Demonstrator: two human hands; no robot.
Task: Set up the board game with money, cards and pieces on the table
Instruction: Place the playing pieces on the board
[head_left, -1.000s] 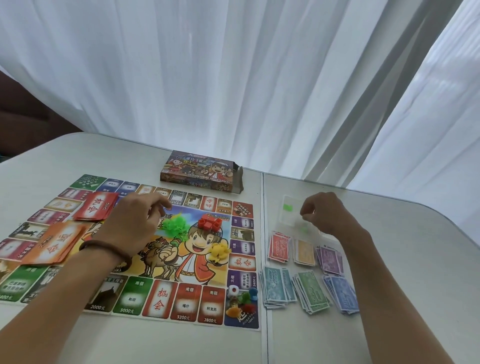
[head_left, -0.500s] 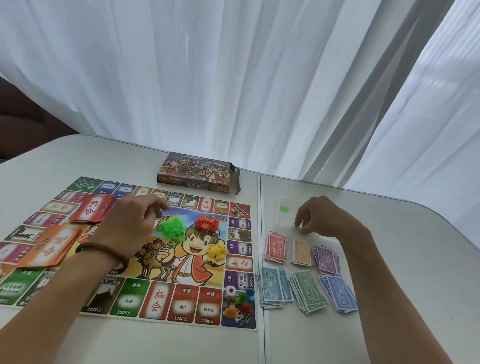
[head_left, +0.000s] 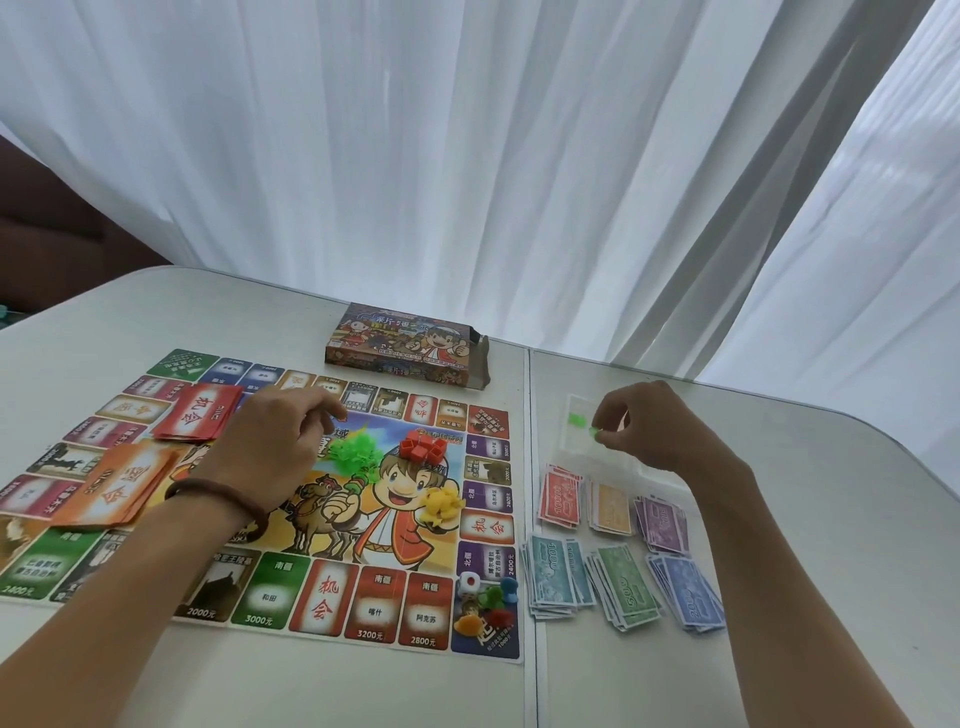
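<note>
The colourful game board (head_left: 270, 597) lies on the left of the table. Small piles of green (head_left: 353, 452), red (head_left: 423, 448) and yellow pieces (head_left: 441, 506) sit on its centre picture. My left hand (head_left: 265, 452) hovers just left of the green pile with loosely curled fingers, and I see nothing in it. My right hand (head_left: 654, 431) pinches a tiny green piece (head_left: 594, 431) over a clear plastic bag (head_left: 576, 405) that has another green piece inside. Several fanned money stacks (head_left: 623, 582) lie right of the board.
A red card deck (head_left: 200, 413) and an orange card deck (head_left: 122, 488) lie on the board's left side. A white die (head_left: 469, 581) and coloured pawns (head_left: 493, 605) sit on its near right corner. The game box (head_left: 410, 343) stands behind the board, before white curtains.
My right hand dipped to the clear bag and has lifted slightly, a small green piece now showing at its fingertips. My left hand has barely moved.
</note>
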